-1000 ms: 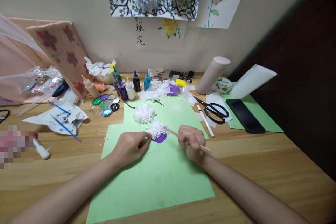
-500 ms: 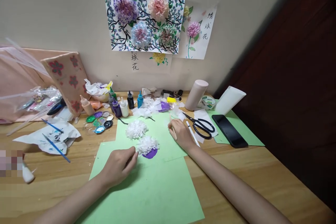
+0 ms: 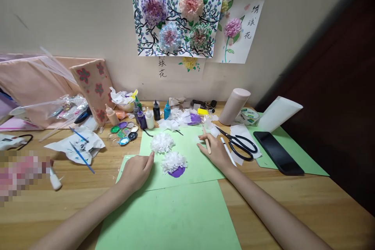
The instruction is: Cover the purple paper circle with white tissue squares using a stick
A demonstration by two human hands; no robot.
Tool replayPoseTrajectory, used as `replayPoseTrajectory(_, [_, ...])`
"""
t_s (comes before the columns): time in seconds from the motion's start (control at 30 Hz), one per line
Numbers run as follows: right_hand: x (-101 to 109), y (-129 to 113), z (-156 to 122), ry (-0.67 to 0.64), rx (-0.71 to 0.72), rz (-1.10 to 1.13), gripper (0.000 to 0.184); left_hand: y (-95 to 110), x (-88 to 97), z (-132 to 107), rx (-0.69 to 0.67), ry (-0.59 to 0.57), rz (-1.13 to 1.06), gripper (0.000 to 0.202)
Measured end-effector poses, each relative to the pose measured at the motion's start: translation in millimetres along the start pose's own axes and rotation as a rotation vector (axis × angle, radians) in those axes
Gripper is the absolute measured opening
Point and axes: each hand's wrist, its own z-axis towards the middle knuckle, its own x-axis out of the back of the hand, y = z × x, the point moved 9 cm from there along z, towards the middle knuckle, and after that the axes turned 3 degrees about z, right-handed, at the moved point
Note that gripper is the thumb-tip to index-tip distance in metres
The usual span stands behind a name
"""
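My left hand (image 3: 136, 172) rests on green paper (image 3: 164, 218), left of the flowers, its fingers curled in with the thumb against them; nothing shows in it. In my right hand (image 3: 216, 151) a flat wooden craft stick (image 3: 206, 140) lies across the fingers, above the right side of the upper green sheet (image 3: 195, 160). Between the hands sits a white paper-petal flower (image 3: 173, 161) on a purple clay disc (image 3: 177, 172); the petals cover its upper part, leaving a purple crescent bare. Just behind is a second white paper flower (image 3: 162, 142).
Black-handled scissors (image 3: 240, 144), a white pen (image 3: 228, 151) and a phone (image 3: 278, 153) lie to the right. Paint bottles (image 3: 149, 119), a paint palette (image 3: 123, 133) and blue brushes (image 3: 82, 157) are left and behind. Paper scraps (image 3: 177, 117) and yellow clay (image 3: 202, 111) lie by the wall.
My left hand has drawn back leftward from the edge of the purple disc. The fingers of my right hand have loosened around the craft stick. The whole view has turned left.
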Motion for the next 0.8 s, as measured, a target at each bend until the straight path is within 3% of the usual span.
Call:
replayPoseTrajectory(0.17, [3.2,4.7,4.7,-0.009,0.040,0.020,0.002,5.8,2.3,-0.8,-0.030,-0.025,0.118,0.060])
replayPoseTrajectory(0.27, [5.0,7.7,1.8,0.035,-0.009,0.084,0.004,6.7,2.8,-0.4,-0.026,-0.034,0.182,0.063])
replayPoseTrajectory(0.47, [10.6,12.5,-13.5,0.226,-0.227,0.554,0.019,-2.0,4.8,3.2,-0.002,0.030,0.173,0.061])
replayPoseTrajectory(0.57, [-1.6,-8.5,-22.8,0.128,-0.223,0.761,0.019,0.2,17.7,-3.3,-0.051,0.175,0.069,0.056])
replayPoseTrajectory(0.63, [-13.6,-28.8,-31.3,0.004,-0.201,0.850,0.017,12.6,26.6,-13.5,-0.159,0.257,-0.034,0.049])
replayPoseTrajectory(0.73, [-34.6,-57.8,-45.8,-0.237,-0.166,0.909,0.013,47.7,21.9,-32.4,-0.400,0.171,-0.188,0.030])
replayPoseTrajectory(0.8, [-43.7,-70.3,-53.2,-0.359,-0.129,0.894,0.014,67.4,12.1,-42.1,-0.476,0.064,-0.259,0.032])
